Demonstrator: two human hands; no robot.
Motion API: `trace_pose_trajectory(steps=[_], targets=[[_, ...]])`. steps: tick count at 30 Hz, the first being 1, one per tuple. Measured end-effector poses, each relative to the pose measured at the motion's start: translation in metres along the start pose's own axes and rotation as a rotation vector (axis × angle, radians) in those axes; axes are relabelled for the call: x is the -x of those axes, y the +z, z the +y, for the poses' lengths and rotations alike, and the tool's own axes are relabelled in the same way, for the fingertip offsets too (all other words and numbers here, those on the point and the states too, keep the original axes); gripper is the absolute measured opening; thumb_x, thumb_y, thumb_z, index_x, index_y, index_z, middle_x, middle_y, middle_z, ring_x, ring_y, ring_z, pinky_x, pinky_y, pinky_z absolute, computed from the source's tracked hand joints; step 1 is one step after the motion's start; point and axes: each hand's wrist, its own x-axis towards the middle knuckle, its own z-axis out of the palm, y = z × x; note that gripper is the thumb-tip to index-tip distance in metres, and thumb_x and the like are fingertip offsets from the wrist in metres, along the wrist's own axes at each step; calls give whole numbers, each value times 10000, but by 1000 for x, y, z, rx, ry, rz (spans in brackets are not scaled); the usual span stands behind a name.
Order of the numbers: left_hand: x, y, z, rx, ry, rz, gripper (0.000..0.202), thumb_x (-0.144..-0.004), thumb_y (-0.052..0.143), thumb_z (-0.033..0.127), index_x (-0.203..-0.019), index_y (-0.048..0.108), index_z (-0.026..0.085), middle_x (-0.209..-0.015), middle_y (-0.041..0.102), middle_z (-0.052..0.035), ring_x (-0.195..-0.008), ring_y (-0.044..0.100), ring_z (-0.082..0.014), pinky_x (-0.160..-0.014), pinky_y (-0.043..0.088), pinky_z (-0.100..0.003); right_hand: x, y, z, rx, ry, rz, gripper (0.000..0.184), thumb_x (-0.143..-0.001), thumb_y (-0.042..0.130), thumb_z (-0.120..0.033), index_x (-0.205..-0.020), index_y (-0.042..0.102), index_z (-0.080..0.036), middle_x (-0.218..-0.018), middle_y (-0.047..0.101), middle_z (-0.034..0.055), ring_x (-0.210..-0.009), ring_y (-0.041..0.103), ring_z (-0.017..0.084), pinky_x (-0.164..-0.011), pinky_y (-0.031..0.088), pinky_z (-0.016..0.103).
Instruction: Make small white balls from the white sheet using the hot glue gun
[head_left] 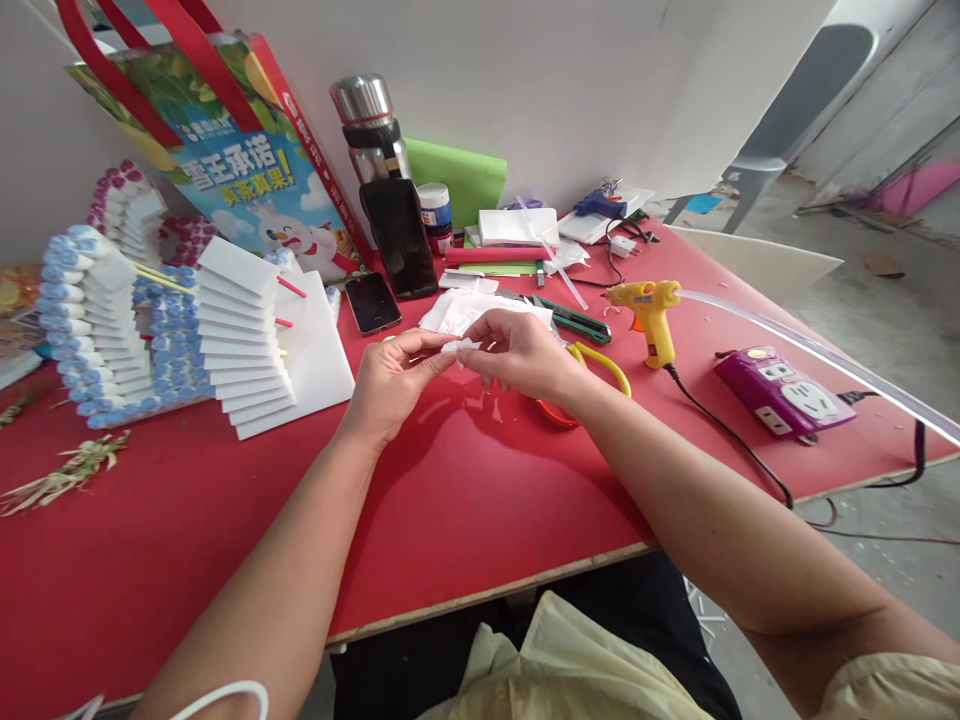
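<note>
Over the middle of the red table, my left hand (394,385) and my right hand (517,350) meet at their fingertips. Between them they pinch a small crumpled piece of white tissue paper (461,346). Both hands are closed, thumbs against fingers. Just behind them lies a stack of white tissue sheets (450,310), partly covered by my right hand. Scissors with yellow and orange handles (615,368) lie under my right wrist, their blades hidden. A green utility knife (581,322) rests beyond my right hand.
A yellow hot glue gun (651,318) stands right of my hands, near a purple power strip (784,390). Left are stepped white board pieces (247,340) and a blue-and-white folded-paper model (71,330). Behind are two phones (401,240), a steel flask (367,125) and a printed bag (247,170).
</note>
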Motion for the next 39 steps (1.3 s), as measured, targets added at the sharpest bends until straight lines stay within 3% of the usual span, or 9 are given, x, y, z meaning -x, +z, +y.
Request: trace_pose_trajectory(steps=[4, 11, 13, 16, 21, 27, 35, 37, 39], targets=[[0, 0, -2, -13, 15, 1, 316, -777, 837, 414, -1013, 822, 205, -1043, 777, -86, -1023, 686, -260, -958, 534, -392, 2, 0, 1, 102, -47, 39, 145, -841, 708, -292, -853, 618, -179, -814, 710, 30, -603, 647, 123, -524, 471, 230], [0, 0, 0, -38, 12, -70, 289, -805, 810, 418, -1001, 825, 206, -1041, 766, -94, -1014, 689, -262, -956, 531, -395, -5, -1, 8, -44, 2, -50, 116, -861, 639, -266, -794, 593, -183, -733, 705, 28, -514, 606, 116, -464, 459, 237], [0, 0, -1, -13, -22, -66, 301, -792, 822, 418, -1007, 824, 208, -1032, 771, -91, -1000, 692, -257, -968, 529, -400, -5, -2, 10, 23, -41, -15, 88, -842, 650, -253, -863, 595, -188, -738, 693, 14, -538, 600, 119, -481, 445, 235], [0, -1, -4, 50, -83, -41, 330, -771, 839, 420, -1024, 821, 209, -1001, 779, -85, -959, 702, -245, -970, 537, -411, -3, -2, 10, 186, -151, 61, 193, -814, 679, -245, -986, 603, -202, -834, 689, 8, -655, 604, 127, -567, 436, 235], [0, -1, -4, 66, -103, -40, 354, -738, 861, 438, -998, 823, 200, -1003, 786, -88, -963, 706, -253, -955, 549, -409, -2, -1, 8, 352, -194, 81, 57, -841, 637, -246, -852, 615, -194, -793, 666, 6, -714, 579, 140, -632, 400, 254], [0, 3, -1, -9, -45, 26, 316, -731, 869, 433, -950, 829, 208, -987, 785, -76, -993, 696, -263, -941, 546, -392, 0, 5, 10, 412, -246, 142, 66, -850, 611, -240, -801, 595, -198, -723, 641, 1, -659, 541, 142, -614, 366, 265], [2, 1, 3, 5, -35, 17, 383, -707, 876, 473, -977, 819, 207, -1021, 790, -82, -1001, 707, -277, -930, 562, -410, 3, 3, 7, 459, -410, 89, 74, -850, 579, -176, -784, 565, -205, -759, 615, 5, -685, 516, 139, -647, 378, 263], [2, 1, 3, -4, -8, 27, 356, -724, 866, 466, -967, 818, 210, -989, 789, -76, -978, 708, -267, -906, 563, -392, 3, 2, 4, 350, -352, 80, 65, -856, 608, -201, -798, 580, -207, -783, 644, 12, -691, 551, 141, -645, 404, 258], [1, -1, 2, -18, 15, 47, 313, -760, 843, 445, -972, 812, 216, -946, 782, -64, -929, 703, -240, -875, 556, -364, 0, 0, 2, 91, -163, 59, 124, -900, 630, -311, -835, 602, -208, -828, 694, 30, -645, 592, 138, -588, 430, 249]])
